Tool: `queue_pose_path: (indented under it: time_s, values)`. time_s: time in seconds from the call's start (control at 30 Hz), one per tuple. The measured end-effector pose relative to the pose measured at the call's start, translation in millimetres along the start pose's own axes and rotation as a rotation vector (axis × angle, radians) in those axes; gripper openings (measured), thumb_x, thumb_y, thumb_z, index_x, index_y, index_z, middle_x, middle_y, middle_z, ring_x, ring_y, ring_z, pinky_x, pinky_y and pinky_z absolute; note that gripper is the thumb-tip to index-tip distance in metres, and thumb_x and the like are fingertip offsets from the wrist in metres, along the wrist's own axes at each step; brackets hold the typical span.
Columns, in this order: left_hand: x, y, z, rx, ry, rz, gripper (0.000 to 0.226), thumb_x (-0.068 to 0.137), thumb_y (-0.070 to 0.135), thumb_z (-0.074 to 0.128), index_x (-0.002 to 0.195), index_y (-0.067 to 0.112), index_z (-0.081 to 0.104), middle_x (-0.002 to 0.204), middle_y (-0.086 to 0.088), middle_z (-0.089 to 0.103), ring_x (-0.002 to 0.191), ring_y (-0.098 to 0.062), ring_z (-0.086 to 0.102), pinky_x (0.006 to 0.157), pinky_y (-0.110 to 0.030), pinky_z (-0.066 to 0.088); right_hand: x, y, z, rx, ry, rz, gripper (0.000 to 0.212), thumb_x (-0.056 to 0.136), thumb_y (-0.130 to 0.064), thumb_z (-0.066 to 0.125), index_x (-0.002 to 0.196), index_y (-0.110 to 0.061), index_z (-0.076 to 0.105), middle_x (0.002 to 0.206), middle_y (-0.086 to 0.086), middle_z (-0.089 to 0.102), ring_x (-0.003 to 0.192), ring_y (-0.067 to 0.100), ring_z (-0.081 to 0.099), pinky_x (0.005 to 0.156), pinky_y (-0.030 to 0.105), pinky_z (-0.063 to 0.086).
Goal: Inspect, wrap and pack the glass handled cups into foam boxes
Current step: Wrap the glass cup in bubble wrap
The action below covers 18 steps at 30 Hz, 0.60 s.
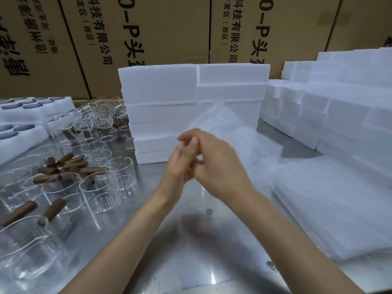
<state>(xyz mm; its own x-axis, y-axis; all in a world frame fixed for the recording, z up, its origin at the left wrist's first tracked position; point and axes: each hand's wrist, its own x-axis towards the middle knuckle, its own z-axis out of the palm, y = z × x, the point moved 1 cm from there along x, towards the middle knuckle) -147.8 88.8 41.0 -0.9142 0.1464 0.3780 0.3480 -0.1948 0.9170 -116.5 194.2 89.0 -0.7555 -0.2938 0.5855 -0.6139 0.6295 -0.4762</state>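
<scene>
Both hands meet above the middle of the steel table [148,240]. The left hand [177,168] and the right hand [220,166] overlap, their fingers blurred; between them they pinch the near corner of a thin translucent wrapping sheet [231,132]. The sheet rises from the grip toward 1 o'clock and drapes against the stack of foam boxes [191,107] standing at 12 o'clock. Which fingers of each grip press the sheet cannot be told, though both grips are curled onto it.

The glass handled cups [101,187] are not in either grip. They stand crowded on the table from 9 to 10 o'clock of the hands, well apart from them, their brown wooden handles [70,164] pointing various ways. One larger cup [27,255] sits at about 8 o'clock near the table's edge.

At 3 o'clock lies a flat pile of white foam sheets [339,209], and past it at 2 o'clock more foam boxes [339,107] are stepped up in rows. At 10 o'clock, far left, white foam trays [31,107] hold dark round lids. Brown cartons [169,28] with printed lettering form the wall behind everything.
</scene>
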Motion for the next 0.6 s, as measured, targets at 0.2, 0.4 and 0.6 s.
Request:
queue_pose_path:
  time_s: [0.2, 0.4, 0.6]
  values:
    - [7.6, 4.6, -26.6, -0.005, 0.383, 0.05, 0.014, 0.097, 0.013, 0.051, 0.09, 0.016, 0.062, 0.08, 0.009, 0.072, 0.064, -0.003, 0.065, 0.053, -0.016, 0.05, 1.3, 34.2, 0.6, 0.338, 0.277, 0.108, 0.033, 0.087, -0.005, 0.052, 0.111, -0.028, 0.056, 0.1, -0.019, 0.063, 0.083, -0.002, 0.06, 0.074, 0.014, 0.045]
    - [8.6, -3.9, -55.7, 0.393, 0.597, -0.025, 0.018, 0.098, 0.013, 0.051, 0.094, 0.011, 0.068, 0.084, 0.014, 0.064, 0.054, 0.001, 0.054, 0.055, -0.024, 0.049, -8.7, 95.8, -14.4, 0.082, 0.101, 0.742, 0.037, 0.093, -0.045, 0.046, 0.12, -0.021, 0.052, 0.115, -0.007, 0.059, 0.11, 0.019, 0.054, 0.085, 0.031, 0.038]
    - [-2.1, -8.9, -48.3, 1.043, 0.553, 0.019, 0.052, 0.093, 0.018, 0.059, 0.139, 0.011, 0.038, 0.142, -0.009, 0.036, 0.128, -0.022, 0.037, 0.103, -0.026, 0.028, -13.7, 98.8, -0.6, 0.108, -0.103, 0.713, 0.039, 0.088, -0.04, 0.05, 0.076, -0.003, 0.052, 0.071, 0.014, 0.046, 0.067, 0.027, 0.048, 0.067, 0.031, 0.041]
